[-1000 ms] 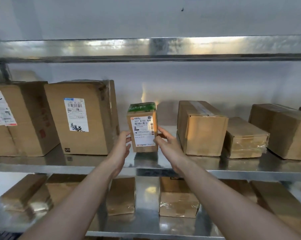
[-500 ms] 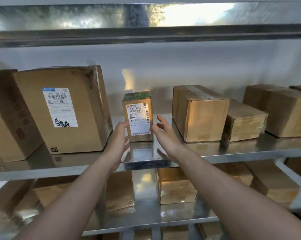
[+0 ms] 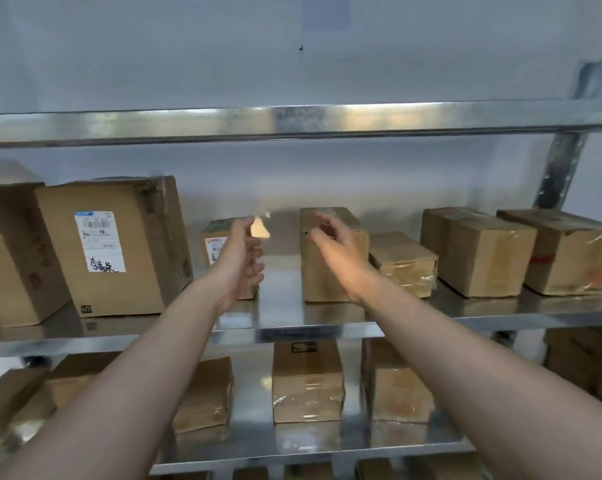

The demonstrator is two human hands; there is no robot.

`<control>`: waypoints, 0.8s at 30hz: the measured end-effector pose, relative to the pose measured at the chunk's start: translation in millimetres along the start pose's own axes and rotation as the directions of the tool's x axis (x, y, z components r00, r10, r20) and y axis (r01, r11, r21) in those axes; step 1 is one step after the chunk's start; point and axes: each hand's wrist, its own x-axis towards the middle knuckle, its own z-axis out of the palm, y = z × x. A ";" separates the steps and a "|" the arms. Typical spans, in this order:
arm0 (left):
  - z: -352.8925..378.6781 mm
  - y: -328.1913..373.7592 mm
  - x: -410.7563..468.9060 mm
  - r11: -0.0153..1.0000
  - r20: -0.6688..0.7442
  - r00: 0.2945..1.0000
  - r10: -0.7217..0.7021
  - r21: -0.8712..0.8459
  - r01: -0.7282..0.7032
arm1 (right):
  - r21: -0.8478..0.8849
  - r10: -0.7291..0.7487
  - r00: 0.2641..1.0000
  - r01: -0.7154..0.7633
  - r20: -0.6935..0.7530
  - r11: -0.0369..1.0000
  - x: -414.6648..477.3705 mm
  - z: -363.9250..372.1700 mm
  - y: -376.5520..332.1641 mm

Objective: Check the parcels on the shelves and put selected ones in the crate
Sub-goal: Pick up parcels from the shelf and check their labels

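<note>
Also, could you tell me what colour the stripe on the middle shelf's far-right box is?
Red; the stripe shows best in the head view.

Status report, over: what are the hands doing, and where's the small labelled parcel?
Both free: left hand loosely curled, right hand open, blurred. Small labelled parcel upright on middle shelf, partly behind left hand. Crate not in view.

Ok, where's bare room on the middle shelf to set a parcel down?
Bare shelf shows between the small labelled parcel and the tall plain box. Right of that box the parcels crowd together; so do the big cartons at left.
</note>
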 end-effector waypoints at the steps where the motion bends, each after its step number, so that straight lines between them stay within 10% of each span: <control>1: 7.0 0.0 1.1 1.000 -0.019 1.000 0.013 0.002 -0.013 | -0.011 -0.025 0.999 0.025 -0.039 1.000 0.9 -12.3 0.5; 17: 55.4 -25.7 103.6 0.997 -0.056 0.996 -0.069 0.042 0.072 | 0.034 0.062 0.955 -0.055 -0.289 0.998 73.8 -79.5 55.4; 24: 50.2 -40.6 175.8 0.979 0.009 0.987 -0.163 0.125 0.160 | 0.081 0.372 0.871 -0.366 -0.321 0.927 162.6 -77.3 77.9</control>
